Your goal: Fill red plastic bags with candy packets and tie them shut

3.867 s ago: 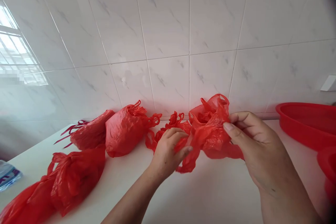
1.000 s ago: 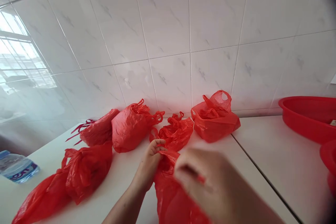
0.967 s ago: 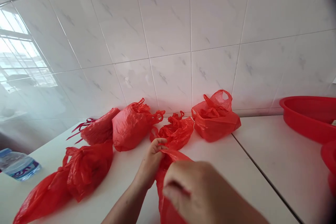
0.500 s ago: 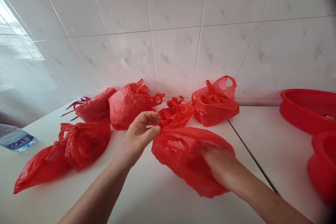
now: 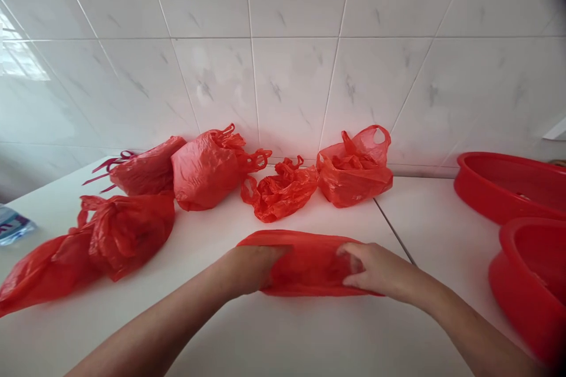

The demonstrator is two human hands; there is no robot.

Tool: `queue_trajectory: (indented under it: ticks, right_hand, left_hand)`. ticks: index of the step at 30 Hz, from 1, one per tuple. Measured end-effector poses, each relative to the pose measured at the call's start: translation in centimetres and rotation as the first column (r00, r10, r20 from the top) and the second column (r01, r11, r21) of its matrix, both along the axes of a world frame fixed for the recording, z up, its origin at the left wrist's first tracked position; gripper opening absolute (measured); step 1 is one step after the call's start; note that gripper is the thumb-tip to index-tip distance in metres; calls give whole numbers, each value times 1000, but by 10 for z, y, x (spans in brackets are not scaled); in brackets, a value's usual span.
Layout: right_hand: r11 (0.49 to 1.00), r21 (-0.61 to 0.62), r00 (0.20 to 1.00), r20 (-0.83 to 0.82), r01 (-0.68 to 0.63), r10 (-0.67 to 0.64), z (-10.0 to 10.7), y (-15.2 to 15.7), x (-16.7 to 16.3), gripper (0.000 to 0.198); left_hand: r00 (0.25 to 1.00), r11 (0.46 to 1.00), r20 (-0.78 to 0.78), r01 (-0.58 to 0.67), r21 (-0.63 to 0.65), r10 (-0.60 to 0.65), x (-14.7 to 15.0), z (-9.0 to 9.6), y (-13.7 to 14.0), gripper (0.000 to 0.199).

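A red plastic bag (image 5: 305, 274) lies in front of me with its mouth stretched wide from left to right. My left hand (image 5: 252, 268) reaches into the left end of the mouth, and its fingers are hidden inside. At the right end is my right hand (image 5: 375, 271), thumb and fingers curved but apart, their tips within the bag's mouth. I see nothing gripped between them. A crumpled red bag (image 5: 285, 191) lies just beyond the stretched one.
Along the tiled wall (image 5: 292, 82) stand a full red bag (image 5: 206, 171) and a red bag with handles up (image 5: 356, 179). Knotted red bags (image 5: 132, 232) and a plastic bottle (image 5: 13, 225) lie left. Red basins (image 5: 486, 197) stand right. A seam (image 5: 395, 232) crosses the white table (image 5: 274, 336).
My left hand has gone from above the table into the bag. My right hand has drawn back to the bag's right end. The bag now lies wider and flatter, and the view has shifted right.
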State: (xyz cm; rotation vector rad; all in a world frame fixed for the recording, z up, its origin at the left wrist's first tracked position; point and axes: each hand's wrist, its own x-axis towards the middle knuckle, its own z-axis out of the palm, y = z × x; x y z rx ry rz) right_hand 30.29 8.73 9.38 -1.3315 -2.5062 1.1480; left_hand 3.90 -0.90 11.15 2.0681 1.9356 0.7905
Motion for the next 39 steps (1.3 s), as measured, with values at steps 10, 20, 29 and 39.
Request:
queue_trajectory:
  ticks: [10, 20, 29, 39]
  right_hand:
    - [968, -243, 953, -275, 62, -130, -24, 28, 3, 23]
    - [973, -74, 910, -344, 220, -232, -25, 4, -2, 29]
    - [946, -51, 854, -418, 319, -311, -45, 15, 2, 38]
    - [543, 636, 831, -487, 548, -268, 22, -49, 34, 17]
  left_hand:
    - [881, 884, -85, 468, 16, -465, -1, -4, 2, 24]
    - [869, 944, -424, 319, 89, -254, -25, -29, -7, 14]
    - [902, 892, -329, 370, 261, -278, -35, -62, -19, 11]
    - [984, 855, -159, 153, 495, -84, -40, -90, -13, 73]
